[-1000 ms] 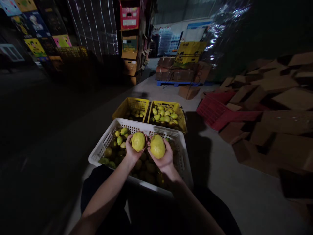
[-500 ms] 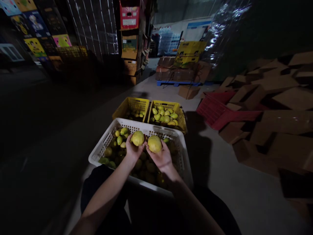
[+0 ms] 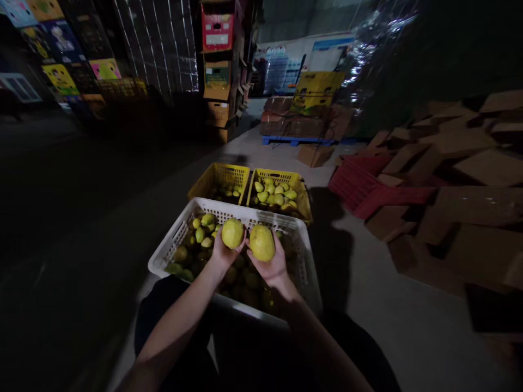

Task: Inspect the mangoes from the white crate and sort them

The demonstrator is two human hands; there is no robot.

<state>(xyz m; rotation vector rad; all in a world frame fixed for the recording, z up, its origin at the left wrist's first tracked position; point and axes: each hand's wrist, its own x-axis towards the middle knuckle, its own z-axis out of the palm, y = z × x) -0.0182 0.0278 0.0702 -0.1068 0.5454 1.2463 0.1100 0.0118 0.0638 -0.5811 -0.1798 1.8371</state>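
Note:
My left hand [image 3: 224, 255] holds a round yellow-green fruit [image 3: 232, 233] from below, its fingers curled around it. A larger, longer yellow fruit [image 3: 262, 243] rests in my right hand [image 3: 274, 268], with the thumb and fingers around its sides. Both hands are side by side above a white crate [image 3: 171, 242] of green and yellow fruits, many of them in shadow. A small gap separates the two held fruits.
Beyond the white crate stand two yellow crates, the left [image 3: 200, 182] with a few fruits, the right [image 3: 304, 198] fuller. A red crate [image 3: 359, 188] lies among cardboard boxes [image 3: 469, 207] at right. Farther back are a blue pallet [image 3: 294, 141] and stacked boxes [image 3: 217, 79].
Both held fruits have turned in my hands, and the right one now shows a longer side. The hands have barely shifted.

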